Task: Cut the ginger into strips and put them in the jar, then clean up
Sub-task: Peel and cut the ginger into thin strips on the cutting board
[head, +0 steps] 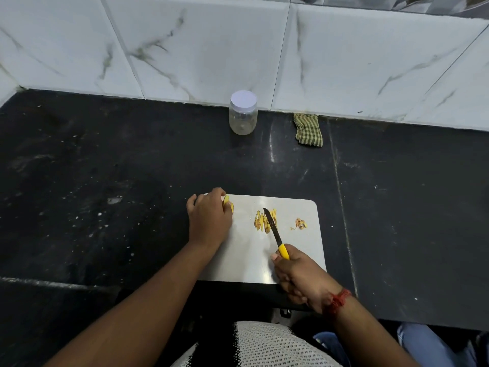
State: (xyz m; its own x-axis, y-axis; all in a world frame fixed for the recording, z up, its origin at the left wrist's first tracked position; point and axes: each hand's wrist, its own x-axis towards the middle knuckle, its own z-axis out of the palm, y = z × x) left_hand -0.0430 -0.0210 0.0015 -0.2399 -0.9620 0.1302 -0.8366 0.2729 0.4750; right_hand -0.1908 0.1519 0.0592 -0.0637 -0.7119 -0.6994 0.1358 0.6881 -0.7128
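So the ginger slices (229, 203) are under my left hand (209, 218), fingers curled over them at the far left corner of the steel cutting board (246, 255); cut strips (265, 220) sit mid-board. Right hand (297, 274) is wrapped around the yellow-handled knife (275, 234). I'd guess the ginger's light, firm and a bit slick, so pin it from above. The jar (243, 112), lid on, stands by the marble wall on the black counter (105, 168).
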